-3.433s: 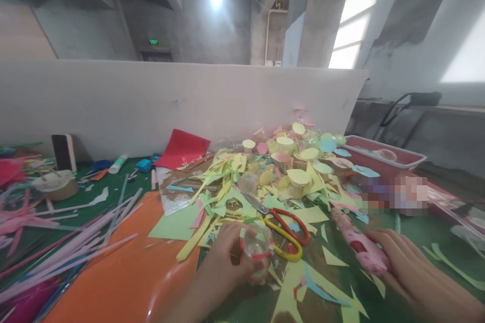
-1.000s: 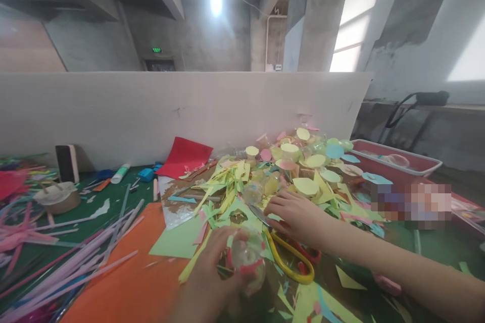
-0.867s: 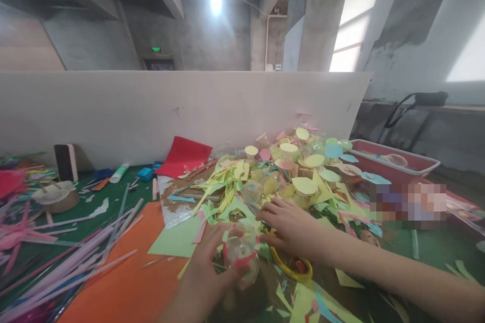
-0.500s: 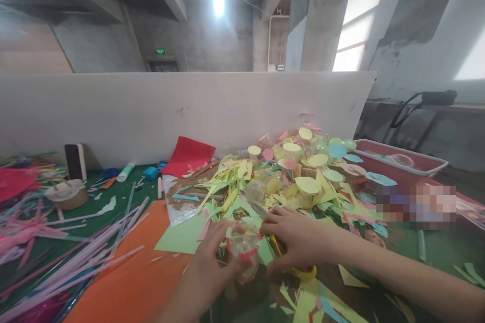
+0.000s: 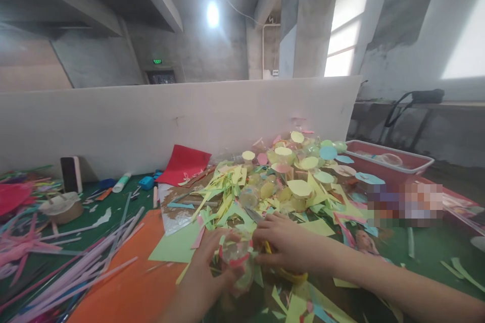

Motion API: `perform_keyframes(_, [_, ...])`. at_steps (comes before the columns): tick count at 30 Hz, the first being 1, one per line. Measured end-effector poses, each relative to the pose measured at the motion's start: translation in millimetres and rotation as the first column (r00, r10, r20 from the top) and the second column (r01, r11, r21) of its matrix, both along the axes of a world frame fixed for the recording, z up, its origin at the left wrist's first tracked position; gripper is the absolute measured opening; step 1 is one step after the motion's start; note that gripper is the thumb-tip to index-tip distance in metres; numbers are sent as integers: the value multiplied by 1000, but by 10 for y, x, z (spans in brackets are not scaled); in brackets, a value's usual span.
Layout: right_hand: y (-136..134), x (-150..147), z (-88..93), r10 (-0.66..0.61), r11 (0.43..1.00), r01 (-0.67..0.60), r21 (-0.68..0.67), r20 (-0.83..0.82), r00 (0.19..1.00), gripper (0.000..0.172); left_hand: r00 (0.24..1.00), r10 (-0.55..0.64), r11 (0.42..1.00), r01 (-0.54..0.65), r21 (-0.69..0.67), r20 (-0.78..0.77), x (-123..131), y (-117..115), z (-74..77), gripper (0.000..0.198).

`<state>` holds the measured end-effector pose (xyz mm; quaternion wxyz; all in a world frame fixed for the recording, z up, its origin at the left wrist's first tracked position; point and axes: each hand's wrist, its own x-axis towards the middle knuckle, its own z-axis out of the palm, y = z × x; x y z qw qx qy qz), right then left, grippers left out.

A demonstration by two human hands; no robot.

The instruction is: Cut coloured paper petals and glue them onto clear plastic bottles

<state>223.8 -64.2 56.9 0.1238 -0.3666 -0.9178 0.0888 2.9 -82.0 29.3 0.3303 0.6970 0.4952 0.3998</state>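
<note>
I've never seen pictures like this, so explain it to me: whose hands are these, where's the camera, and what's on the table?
There's no machine: these are one person's bare hands, seen by a camera worn on that person's head, looking forward and down. The left hand holds a clear container with red trim. The right hand is beside it, over scissors; its grip is hidden. The green table also bears yellow paper strips, an orange sheet and a red sheet.
</note>
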Motion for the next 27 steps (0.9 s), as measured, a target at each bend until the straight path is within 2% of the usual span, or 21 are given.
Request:
perform_keyframes(5, [-29,22,-14,123,992,-123,-1,46,991,45,1000,-15,1000,15,16,27,9,-21,24,50])
perform_keyframes(7, [-39,27,-46,155,988,-157,16,66,986,48,999,-18,1000,18,9,30,10,-22,38,52])
perform_keyframes(9, [-25,13,-94,149,987,-153,44,83,985,42,999,-17,1000,17,3,31,12,-25,49,54])
perform_keyframes(13, [56,-50,-156,140,985,-145,94,58,988,15,998,-27,999,28,-22,51,14,-32,58,54])
perform_keyframes(15, [80,-70,-127,132,988,-134,83,31,991,16,997,-15,998,20,-63,75,11,-40,58,57])
perform_keyframes(17, [67,-66,-59,83,996,-83,11,-12,996,16,992,11,992,5,-130,125,9,-54,57,64])
perform_keyframes(19, [14,-34,26,-26,990,13,-137,-93,995,17,979,39,979,2,-202,201,12,-78,58,70])
perform_keyframes(22, [-94,72,123,-256,930,197,-309,-163,953,19,948,41,952,59,-300,317,34,-130,72,71])
perform_keyframes(24, [-153,178,147,-348,901,289,-324,-142,927,20,934,28,935,101,-340,356,63,-167,88,69])
perform_keyframes(27, [-215,365,137,-435,866,379,-327,-117,893,21,949,37,936,78,-345,314,126,-208,103,67])
